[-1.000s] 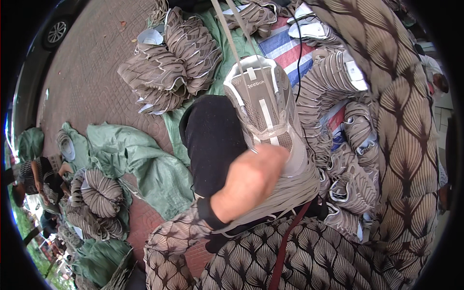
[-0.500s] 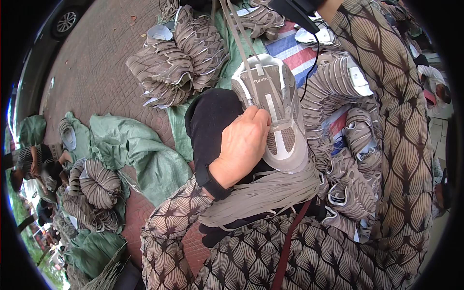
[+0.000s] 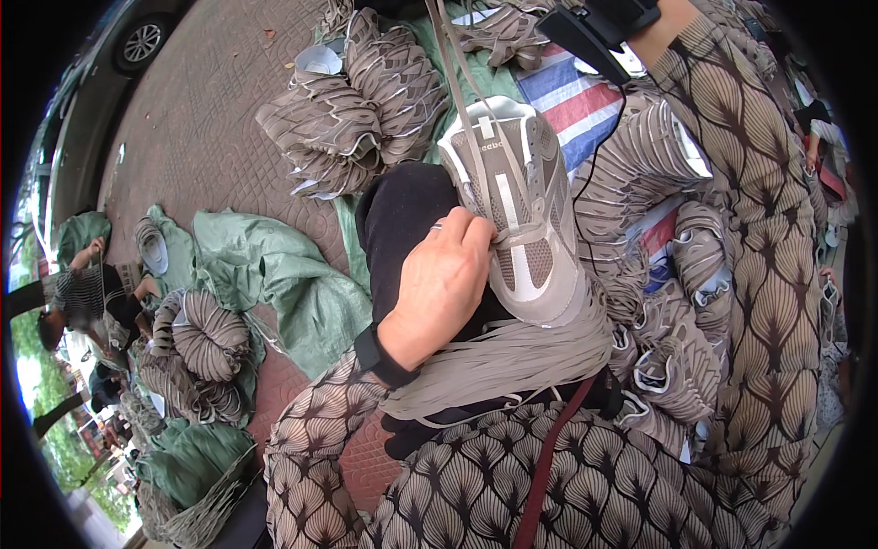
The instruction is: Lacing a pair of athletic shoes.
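Observation:
A grey-beige sneaker upper [image 3: 553, 279] with white trim lies toe toward me over my lap. My left hand [image 3: 437, 282] is closed at the upper's left eyelet edge, fingertips by the lowest lace crossing; the thumb is hidden. Two long ends of a beige shoelace [image 3: 471, 119] run taut from the upper past the top edge. My right forearm [image 3: 759, 210] reaches up along the right side, a black device [image 3: 599, 37] at its wrist; the hand itself is out of the picture. A thick bundle of loose laces [image 3: 503, 361] lies across my lap below the toe.
Stacked shoe uppers [image 3: 366, 114] lie ahead to the left, with more piles [image 3: 640, 165] on the right over a striped sheet [image 3: 581, 110]. A black cable [image 3: 594, 160] hangs beside the upper. Green sacks [image 3: 274, 265] and another person [image 3: 87, 293] are at left; a parked car stands beyond.
My left hand has shifted slightly left and down along the upper's edge. My right wrist has moved a little to the right. The whole view has turned slightly.

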A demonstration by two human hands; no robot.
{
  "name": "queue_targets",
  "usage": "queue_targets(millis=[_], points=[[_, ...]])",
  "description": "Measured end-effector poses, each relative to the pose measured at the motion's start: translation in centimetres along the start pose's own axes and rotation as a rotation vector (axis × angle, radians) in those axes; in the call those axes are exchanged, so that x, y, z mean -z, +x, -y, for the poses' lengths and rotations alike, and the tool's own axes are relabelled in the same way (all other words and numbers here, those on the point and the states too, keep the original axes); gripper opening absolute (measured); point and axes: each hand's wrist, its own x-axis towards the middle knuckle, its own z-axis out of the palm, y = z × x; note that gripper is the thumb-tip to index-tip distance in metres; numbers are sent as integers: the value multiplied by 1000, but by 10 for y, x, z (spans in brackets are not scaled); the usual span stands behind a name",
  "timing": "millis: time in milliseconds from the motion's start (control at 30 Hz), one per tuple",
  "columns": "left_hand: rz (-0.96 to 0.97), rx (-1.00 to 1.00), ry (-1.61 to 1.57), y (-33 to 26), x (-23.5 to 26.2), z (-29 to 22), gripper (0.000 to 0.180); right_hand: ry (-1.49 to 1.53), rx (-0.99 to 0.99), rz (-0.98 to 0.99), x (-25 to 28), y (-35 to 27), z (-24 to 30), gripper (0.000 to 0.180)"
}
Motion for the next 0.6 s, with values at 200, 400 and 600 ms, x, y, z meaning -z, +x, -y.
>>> queue_targets(millis=[200,400,600], points=[[-3,-69,20,5,4,-2,12,55,-38,13,14,-12,2,31],[39,179,-74,-4,6,-11,12,110,-85,19,28,-24,-1,31],[127,894,-950,2,3,-6,22,-289,297,-8,9,-23,-19,30]])
